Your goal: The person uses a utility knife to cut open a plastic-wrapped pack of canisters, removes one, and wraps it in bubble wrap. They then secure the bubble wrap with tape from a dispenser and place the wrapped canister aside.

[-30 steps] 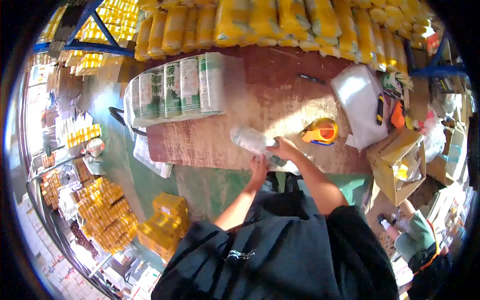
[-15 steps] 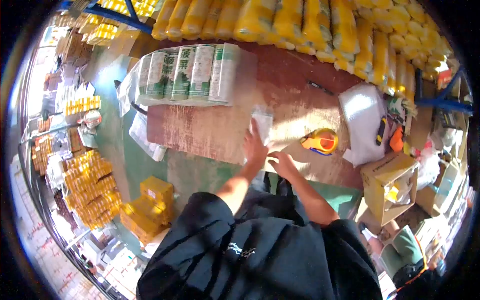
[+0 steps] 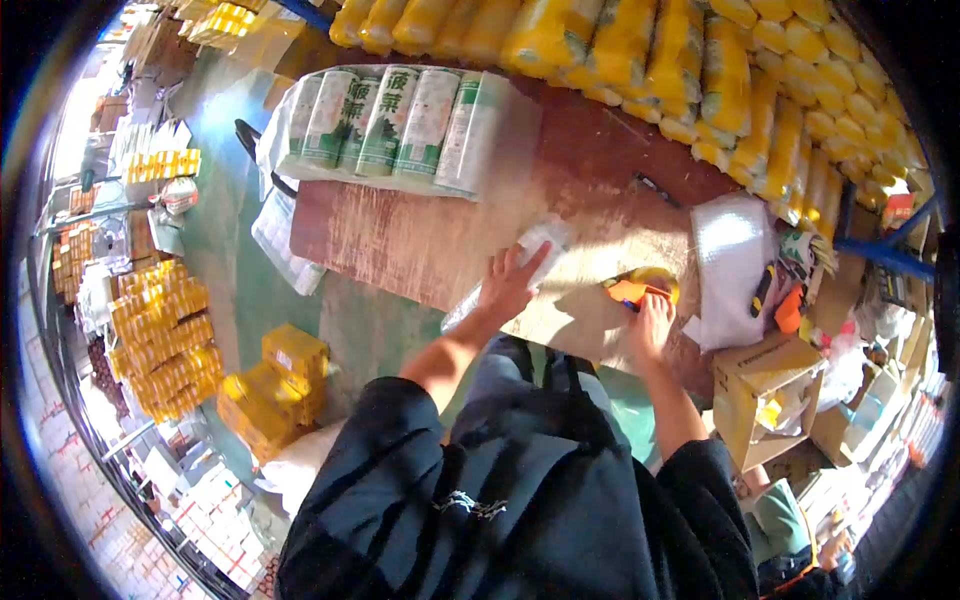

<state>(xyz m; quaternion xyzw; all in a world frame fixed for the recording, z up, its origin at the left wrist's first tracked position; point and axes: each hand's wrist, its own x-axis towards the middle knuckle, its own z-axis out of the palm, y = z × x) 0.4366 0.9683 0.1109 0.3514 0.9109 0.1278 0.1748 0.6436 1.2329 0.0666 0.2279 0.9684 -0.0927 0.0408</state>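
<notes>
"Plastic-wrapped packet [image 3: 556, 237]: count?"

"One. Lay slantwise by the near edge of the worktop [image 3: 390, 230], roughly midway along."

"Fingers?"

"Left hand [image 3: 512, 280] was laid over it, fingers apart, not closed round it. Packet ran beneath: one end showed past the fingertips, the other beside the wrist."

"Right hand [image 3: 655, 320]?"

"At the one orange tape dispenser [image 3: 625, 291], towards the right end. Fingers bunched against its near side, touching; couldn't tell if gripped."

"Other counts?"

"One clear-wrapped bundle [image 3: 512, 120], left half, far side; five green-and-white cylinders [image 3: 384, 120] visible inside. One cardboard box [image 3: 735, 410] by the near right corner. Plastic sheets [image 3: 735, 250], right end: overlapped, couldn't count."
</notes>
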